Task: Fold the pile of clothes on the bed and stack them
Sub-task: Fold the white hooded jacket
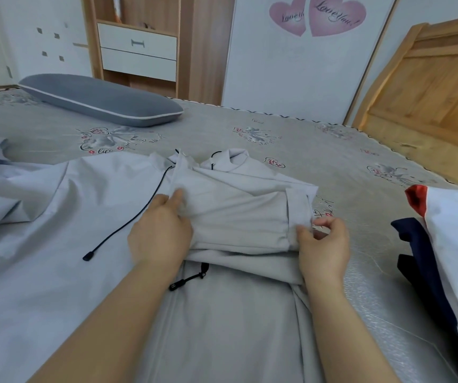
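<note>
Bedroom, head view: a wide bed under a grey quilted bedspread printed with flowers and hearts [222, 125] carries the work. Nearest the viewer, a pale grey hooded garment with black drawcords [236, 313] lies lengthwise, its long axis running from the near edge of the bed away toward the far edge, with one black cord end [88, 256] trailing off to the left. Both bare forearms reach forward over it. The left hand [161, 230] grips the left side of a folded-over grey panel [238, 217], thumb on top of the cloth; the right hand [323, 241] pinches the panel's right corner between thumb and fingers. The panel thus lies directly between the hands, crosswise to the garment's length, neither hand clearly nearer. Judged from this, the coming move is a fold along the long axis, both hands carrying the panel together. Beside the right edge of the bed rests a white, red and navy garment [454, 244], well apart from the hands. Further off, a long grey bolster pillow with white piping [100, 99] lies near the far edge. Beyond stand a wooden shelf unit with white drawers [138, 48], a white wardrobe door bearing pink heart stickers [319, 15], and a leaning wooden headboard panel [429, 84].
</note>
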